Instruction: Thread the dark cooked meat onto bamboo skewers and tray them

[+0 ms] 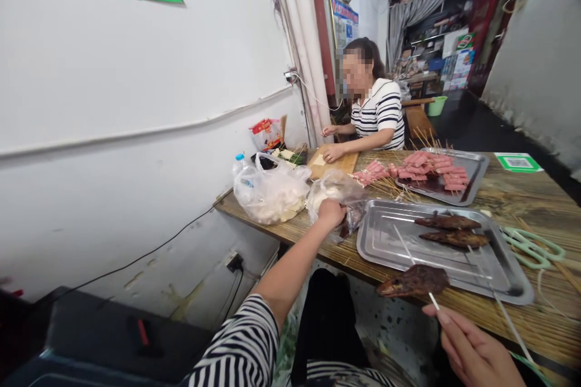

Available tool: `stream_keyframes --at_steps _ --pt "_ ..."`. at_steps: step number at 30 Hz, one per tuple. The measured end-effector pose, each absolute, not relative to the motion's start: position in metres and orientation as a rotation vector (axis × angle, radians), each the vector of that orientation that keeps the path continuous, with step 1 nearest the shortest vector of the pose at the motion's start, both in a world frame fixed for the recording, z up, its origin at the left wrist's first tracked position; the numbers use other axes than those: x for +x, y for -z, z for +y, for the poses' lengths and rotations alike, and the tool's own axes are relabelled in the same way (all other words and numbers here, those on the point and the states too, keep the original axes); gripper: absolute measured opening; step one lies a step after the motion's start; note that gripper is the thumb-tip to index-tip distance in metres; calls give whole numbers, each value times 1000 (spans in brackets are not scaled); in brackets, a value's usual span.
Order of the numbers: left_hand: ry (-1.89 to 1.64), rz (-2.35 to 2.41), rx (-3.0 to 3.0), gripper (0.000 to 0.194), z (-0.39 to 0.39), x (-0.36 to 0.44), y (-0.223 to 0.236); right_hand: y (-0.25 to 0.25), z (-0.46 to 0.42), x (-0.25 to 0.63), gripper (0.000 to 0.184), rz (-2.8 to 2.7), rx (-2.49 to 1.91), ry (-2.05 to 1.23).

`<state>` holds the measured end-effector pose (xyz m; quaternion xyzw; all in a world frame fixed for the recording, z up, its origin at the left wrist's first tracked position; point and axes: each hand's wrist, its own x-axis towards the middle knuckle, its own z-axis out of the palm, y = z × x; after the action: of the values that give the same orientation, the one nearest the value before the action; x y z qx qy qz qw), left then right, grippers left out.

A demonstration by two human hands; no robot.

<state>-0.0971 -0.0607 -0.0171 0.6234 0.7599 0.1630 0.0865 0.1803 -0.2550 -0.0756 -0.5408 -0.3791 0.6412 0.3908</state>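
My right hand (476, 338) pinches a white skewer stick (434, 301). On its end is a dark brown cooked duck head (415, 281), held above the near edge of a metal tray (385, 248). Two more dark duck heads (449, 222) lie in that tray, with white sticks by them. My left hand (331, 213) reaches to a clear plastic bag (338, 184) left of the tray. Its fingers look curled, partly hidden by the bag, where something dark shows; what they grip I cannot make out.
A white plastic bag (272, 193) stands by the wall. Across the table, a person in a striped shirt (381, 109) works at a wooden board (349, 163). Pink skewers (431, 163) fill a second tray (479, 172). Green-handled scissors (531, 248) lie at the right.
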Motion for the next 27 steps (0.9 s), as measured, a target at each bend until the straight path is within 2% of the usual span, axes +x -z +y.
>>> stream_keyframes --at_steps 5,12,18,23,27 --pt "-598 2256 1796 21 -61 -96 19 64 -259 173 93 -965 -1440 -1629" --pt "-883 2253 1680 13 -101 -111 2 78 -259 173 77 -1027 -1382 -1660" --pt "-1126 1561 1024 38 -147 -125 -7 70 -257 165 72 -1027 -1359 -1685" --pt "-1089 1165 787 31 -175 -107 5 65 -263 169 62 -1156 -1330 -1711" --pt "-1052 1051 674 27 -172 -87 9 64 -271 175 64 -1290 -1298 -1698"
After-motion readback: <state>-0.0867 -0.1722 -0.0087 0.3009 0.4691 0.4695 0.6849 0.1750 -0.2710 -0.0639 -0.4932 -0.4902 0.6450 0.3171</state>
